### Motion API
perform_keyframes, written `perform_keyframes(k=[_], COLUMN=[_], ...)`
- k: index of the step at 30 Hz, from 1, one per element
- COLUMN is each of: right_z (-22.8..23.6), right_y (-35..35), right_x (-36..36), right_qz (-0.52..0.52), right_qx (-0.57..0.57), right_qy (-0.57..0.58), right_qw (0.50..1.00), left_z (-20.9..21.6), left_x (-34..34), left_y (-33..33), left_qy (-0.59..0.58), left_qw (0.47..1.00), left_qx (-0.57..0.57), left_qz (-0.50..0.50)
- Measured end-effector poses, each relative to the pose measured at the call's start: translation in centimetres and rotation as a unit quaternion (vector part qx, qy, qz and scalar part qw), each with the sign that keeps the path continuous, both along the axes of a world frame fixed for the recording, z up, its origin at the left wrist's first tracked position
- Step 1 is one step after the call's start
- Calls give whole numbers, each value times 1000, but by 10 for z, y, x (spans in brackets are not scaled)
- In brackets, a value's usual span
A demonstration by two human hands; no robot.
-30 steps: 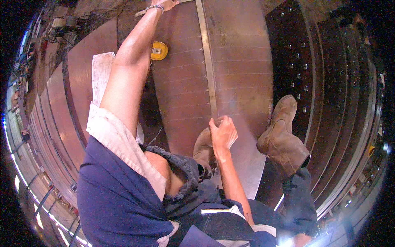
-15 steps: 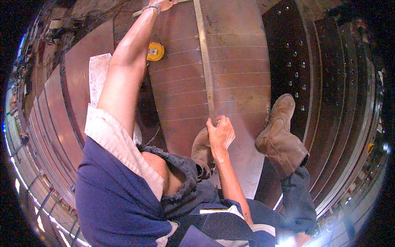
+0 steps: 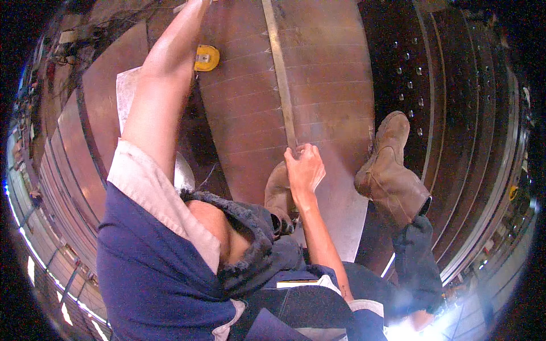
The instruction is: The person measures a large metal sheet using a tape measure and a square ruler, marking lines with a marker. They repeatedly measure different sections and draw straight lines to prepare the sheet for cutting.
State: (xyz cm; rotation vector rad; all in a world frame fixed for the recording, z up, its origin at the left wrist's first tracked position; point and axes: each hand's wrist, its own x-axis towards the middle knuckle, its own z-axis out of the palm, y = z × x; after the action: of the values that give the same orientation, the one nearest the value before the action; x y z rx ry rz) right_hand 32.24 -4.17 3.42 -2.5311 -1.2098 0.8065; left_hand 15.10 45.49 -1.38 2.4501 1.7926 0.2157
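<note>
**On the steel plate (image 3: pixel 239 108): long metal strip (image 3: pixel 279 74), right hand (image 3: pixel 306 170) at its near end**

Down the middle of the plate, the strip lies flat, running away from the person; its far end passes out of sight at the top edge of view. Thin pale lines cross the plate on both sides of it.

Right hand: at the strip's near end, fingers curled in, thumb close to the forefinger, gap narrow. Cannot tell from here whether they pinch the strip or only rest against it.

Left hand: beyond the top edge of view; state cannot be told. Left forearm (image 3: pixel 165 96) bare, reaching forward, left of the strip.

Yellow tape measure (image 3: pixel 206 58): near the plate's left edge, just right of that forearm. Pale flat piece (image 3: pixel 126 94): partly covered by the same arm.

Left boot (image 3: pixel 277 190) on the plate, just beside the right hand. Right boot (image 3: pixel 392 165) at the plate's right edge.

Farther right, a dark plate (image 3: pixel 406 74) dotted with bright spots.
</note>
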Motion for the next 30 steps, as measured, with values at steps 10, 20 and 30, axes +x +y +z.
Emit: perform_keyframes(k=[10,20,30], right_z=[-4,-7,-4], right_y=[-2,-4,-1], right_x=[-1,4,1], right_qz=[-5,-7,-4], right_qx=[-7,-2,-10], right_qy=[-1,6,10], right_qw=[1000,1000,1000], left_z=[0,-1,-1], left_x=[-7,-39,-77], left_y=[-7,-74,-123], left_qy=[2,-21,-30], left_qw=[1000,999,999], left_qx=[-13,-10,-15], left_qz=[-21,-41,-34])
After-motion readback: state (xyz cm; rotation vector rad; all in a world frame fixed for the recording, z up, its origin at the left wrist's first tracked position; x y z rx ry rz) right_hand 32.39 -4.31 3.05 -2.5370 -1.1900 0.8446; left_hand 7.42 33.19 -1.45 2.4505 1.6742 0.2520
